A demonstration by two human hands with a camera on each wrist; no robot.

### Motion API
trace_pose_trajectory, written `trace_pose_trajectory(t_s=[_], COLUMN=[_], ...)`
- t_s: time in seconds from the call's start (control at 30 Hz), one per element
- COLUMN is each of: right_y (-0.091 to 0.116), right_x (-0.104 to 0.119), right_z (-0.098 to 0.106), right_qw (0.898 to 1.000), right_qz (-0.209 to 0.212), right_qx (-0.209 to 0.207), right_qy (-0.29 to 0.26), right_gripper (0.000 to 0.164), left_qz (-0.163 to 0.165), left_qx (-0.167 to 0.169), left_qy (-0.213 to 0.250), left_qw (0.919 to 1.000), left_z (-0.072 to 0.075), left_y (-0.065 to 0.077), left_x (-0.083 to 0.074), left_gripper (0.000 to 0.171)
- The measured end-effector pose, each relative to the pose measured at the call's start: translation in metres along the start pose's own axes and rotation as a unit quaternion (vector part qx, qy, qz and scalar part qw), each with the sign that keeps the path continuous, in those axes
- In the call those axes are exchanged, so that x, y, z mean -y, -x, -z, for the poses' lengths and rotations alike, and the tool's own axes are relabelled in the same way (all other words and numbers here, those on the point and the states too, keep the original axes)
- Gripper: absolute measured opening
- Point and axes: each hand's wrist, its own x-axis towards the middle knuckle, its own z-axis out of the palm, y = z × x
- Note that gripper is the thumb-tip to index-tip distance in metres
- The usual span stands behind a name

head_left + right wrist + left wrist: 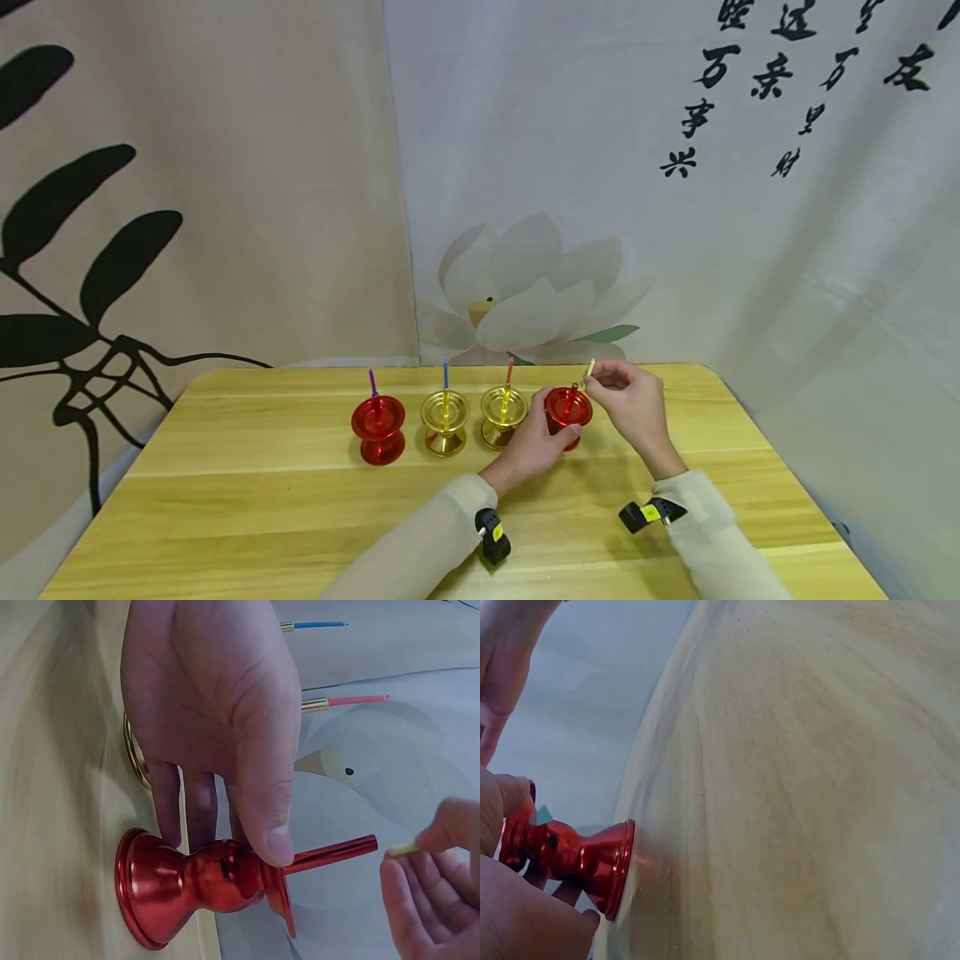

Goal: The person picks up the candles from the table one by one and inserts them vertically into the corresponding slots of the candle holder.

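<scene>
A shiny red candle holder [180, 889] with a dished top and a thin upright tube [334, 853] stands at the right end of a row. My left hand [534, 442] grips it round its upper body, thumb at the dish's rim. Between thumb and fingertips my right hand [630, 404] pinches a slim pale yellow candle [403, 848]. The candle's lower end is close to the mouth of the tube, with a small gap showing in the right wrist view. In the left wrist view the red holder [592, 862] has its base at the table, and the candle is hidden.
To the left stand a gold holder [495, 433] with a red candle [509, 371], another gold holder [445, 440] with a blue candle [446, 375], and a red holder [382, 450] with a purple candle [372, 383]. The wooden table [300, 525] ends at a printed curtain [300, 208].
</scene>
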Motion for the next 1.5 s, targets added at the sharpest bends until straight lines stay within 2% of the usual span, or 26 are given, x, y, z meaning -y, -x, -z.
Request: trace_pose_trajectory(t_s=[0.37,0.73,1.23,1.33,1.5], right_y=[-0.004,-0.003,-0.003,-0.004,-0.004], right_x=[-0.003,-0.004,-0.005,-0.006,-0.007], right_z=[-0.008,-0.011,-0.012,-0.012,-0.013], right_qw=[1.000,1.000,1.000,0.999,0.999], right_qz=[0.015,0.026,0.030,0.032,0.036], right_qx=[0.000,0.000,0.005,0.007,0.006], right_qy=[-0.019,-0.003,-0.003,-0.002,-0.001], right_gripper=[0.008,0.008,0.008,0.008,0.007], left_qz=[0.007,0.020,0.011,-0.001,0.004], left_qx=[0.001,0.007,0.005,0.005,-0.002], left_qy=[-0.012,-0.014,-0.012,-0.017,-0.015], left_qw=[0.9999,0.9997,0.9999,0.9998,0.9999], left_z=[-0.001,0.000,0.000,0.000,-0.002], left_y=[-0.002,0.000,-0.001,-0.002,-0.007], left_x=[0.005,0.005,0.008,0.013,0.027], left_gripper=[0.076,0.079,0.078,0.079,0.081])
